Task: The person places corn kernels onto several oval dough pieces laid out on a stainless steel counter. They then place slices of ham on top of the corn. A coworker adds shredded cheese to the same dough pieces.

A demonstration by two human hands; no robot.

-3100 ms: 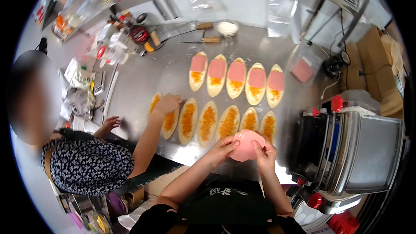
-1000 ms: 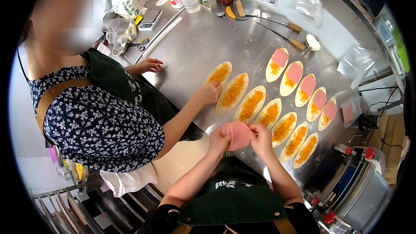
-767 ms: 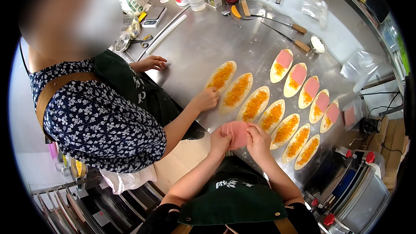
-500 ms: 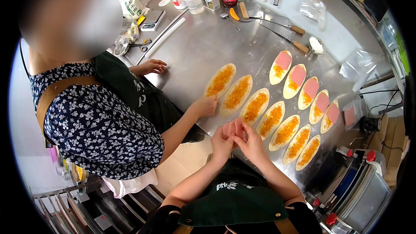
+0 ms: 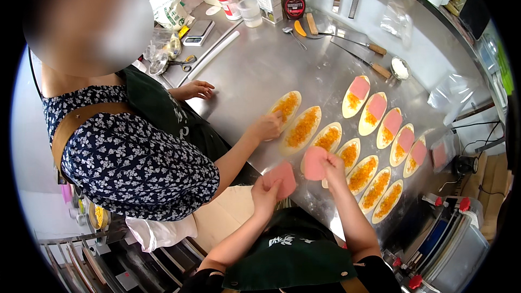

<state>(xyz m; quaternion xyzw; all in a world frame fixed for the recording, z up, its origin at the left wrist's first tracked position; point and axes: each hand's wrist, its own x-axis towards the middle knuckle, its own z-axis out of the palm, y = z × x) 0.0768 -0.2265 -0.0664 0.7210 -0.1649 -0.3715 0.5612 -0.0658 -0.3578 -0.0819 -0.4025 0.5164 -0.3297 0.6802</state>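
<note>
My left hand [image 5: 265,197] pinches a thin pink ham slice [image 5: 283,179] near the table's front edge. In my right hand [image 5: 335,171] is another pink ham slice [image 5: 314,164], held over the front row of oval dough pieces. It partly covers one dough piece [image 5: 327,140]. Each piece in this row, such as the one at the right [image 5: 389,202], carries crumbly orange-yellow filling along its middle. Behind them, several dough ovals [image 5: 355,109] have a ham slice over the far part of their filling.
At my left, a co-worker's hand [image 5: 267,126] touches the leftmost dough oval [image 5: 287,106]; their other hand [image 5: 199,90] rests on the steel table [image 5: 244,70]. Farther back are spatulas [image 5: 374,68], a small bowl of white stuff [image 5: 400,68], a scale [image 5: 198,32] and bottles [image 5: 294,2].
My hands were together with fingers touching; now they are apart, each showing a ham slice. The right hand has moved right. The co-worker's near hand has shifted onto the leftmost dough's filling.
</note>
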